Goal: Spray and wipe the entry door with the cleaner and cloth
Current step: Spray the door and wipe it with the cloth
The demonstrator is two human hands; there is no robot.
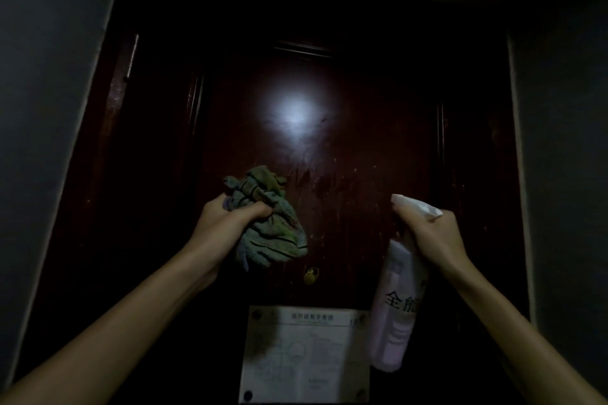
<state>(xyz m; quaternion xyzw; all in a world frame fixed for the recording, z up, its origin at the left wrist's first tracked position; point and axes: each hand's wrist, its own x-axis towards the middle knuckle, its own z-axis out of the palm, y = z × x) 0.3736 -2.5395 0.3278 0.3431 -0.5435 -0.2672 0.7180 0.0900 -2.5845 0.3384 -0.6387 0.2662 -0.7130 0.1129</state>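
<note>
the left hand (230, 217) clutched the soft, bunched cloth (269, 223) against the dark door (345, 148), while the right hand (431, 233) clamped the light, probably slick spray bottle (398, 306) at its neck.

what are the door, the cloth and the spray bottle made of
The door is probably wood with glossy dark red varnish; it mirrors a light spot. The cloth is soft woven fabric, crumpled into folds. The spray bottle is likely translucent plastic, pale pink with printed characters.
</note>
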